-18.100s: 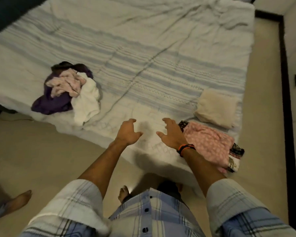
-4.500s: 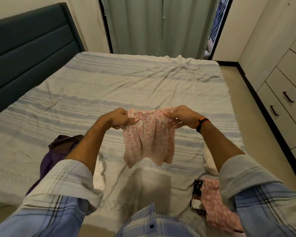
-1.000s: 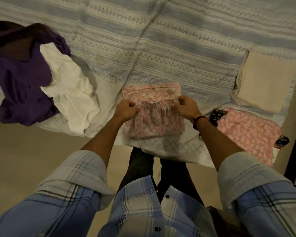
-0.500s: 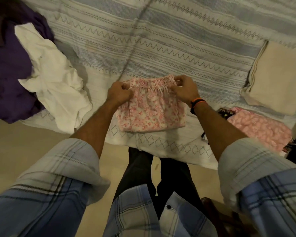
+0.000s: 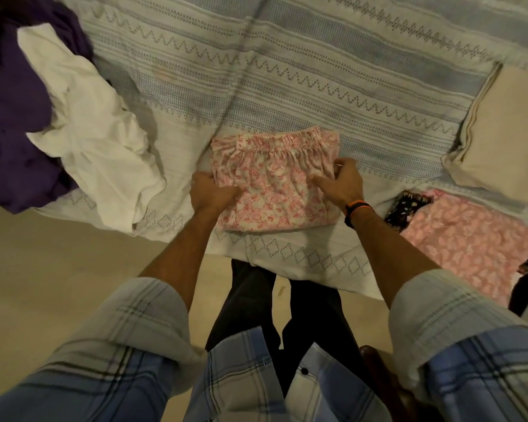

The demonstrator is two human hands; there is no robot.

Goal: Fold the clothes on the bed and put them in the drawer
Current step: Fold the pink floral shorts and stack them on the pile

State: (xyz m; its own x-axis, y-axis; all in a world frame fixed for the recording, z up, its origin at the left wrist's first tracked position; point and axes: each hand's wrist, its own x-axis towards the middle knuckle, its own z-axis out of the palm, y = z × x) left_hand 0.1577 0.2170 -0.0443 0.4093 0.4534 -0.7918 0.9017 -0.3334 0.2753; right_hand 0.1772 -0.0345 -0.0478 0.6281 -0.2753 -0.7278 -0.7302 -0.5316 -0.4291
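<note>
Both hands grip the pink floral shorts (image 5: 275, 181) at mid-height. My left hand (image 5: 209, 194) holds the left edge, fingers curled onto the fabric. My right hand (image 5: 340, 181) holds the right edge, thumb on top; its fingers appear to wrap the fold, though the fabric hides the tips.

Shorts: folded, lying flat on the striped bedspread (image 5: 287, 71) near the bed's front edge, elastic waistband toward 12 o'clock.

Other items, taken from the shorts:
- 9 to 10 o'clock: crumpled white garment (image 5: 98, 135), lying partly on a purple garment (image 5: 13, 117).
- 2 o'clock: folded cream cloth (image 5: 506, 132), well apart.
- 4 o'clock: folded pink patterned garment (image 5: 470, 242) resting on a dark printed piece (image 5: 407, 208), near my right wrist.

An orange-and-black band (image 5: 355, 208) sits on my right wrist.
</note>
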